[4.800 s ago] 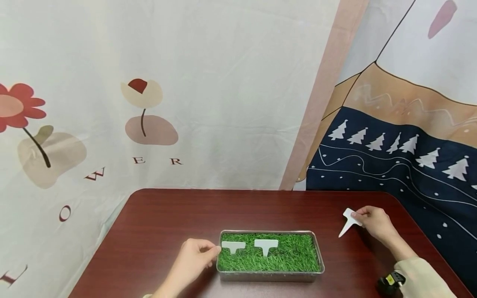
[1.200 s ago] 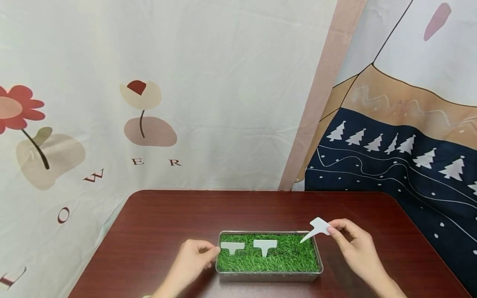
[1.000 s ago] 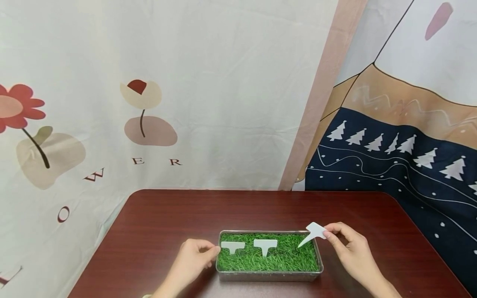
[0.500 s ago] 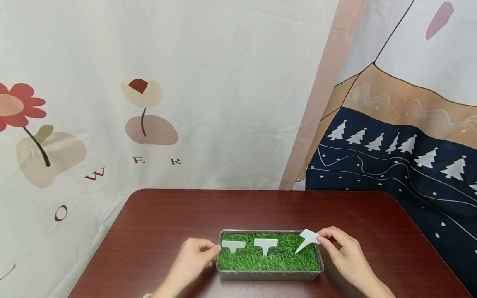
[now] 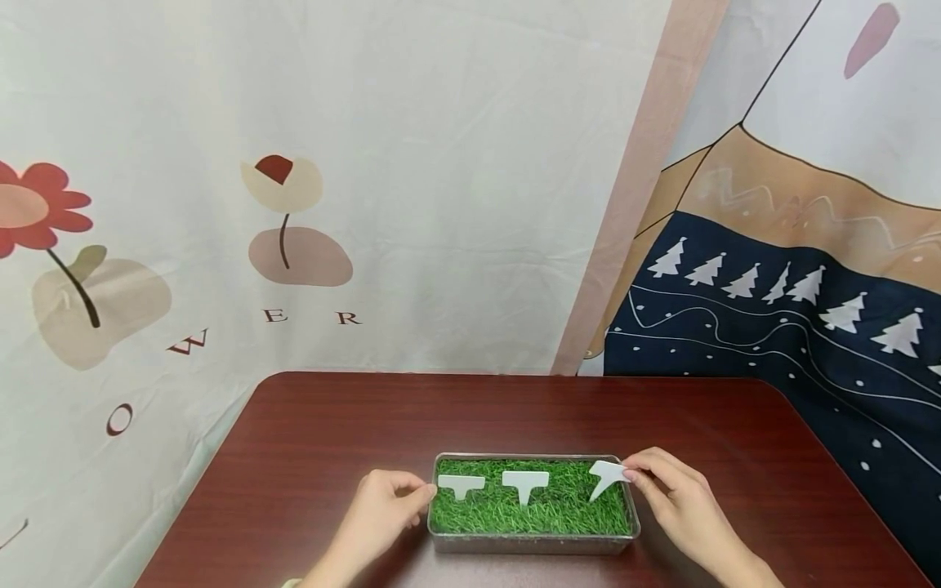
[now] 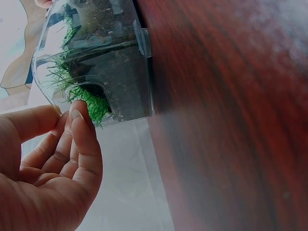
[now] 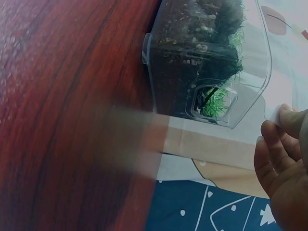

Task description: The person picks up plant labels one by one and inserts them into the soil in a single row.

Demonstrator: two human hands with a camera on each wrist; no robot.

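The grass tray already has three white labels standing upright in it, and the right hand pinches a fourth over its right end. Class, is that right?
Not quite. The head view shows two labels standing in the tray; the right hand pinches a third label over its right end.

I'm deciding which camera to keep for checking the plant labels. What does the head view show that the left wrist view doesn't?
Only the head view shows the two white labels standing in the grass, the third label pinched by the right hand over the tray's right end, the whole table and the printed cloth behind. Only the left wrist view shows the clear tray's end wall from low down, with dark backing under the grass. Both show the left hand with fingers curled at the tray's left end.
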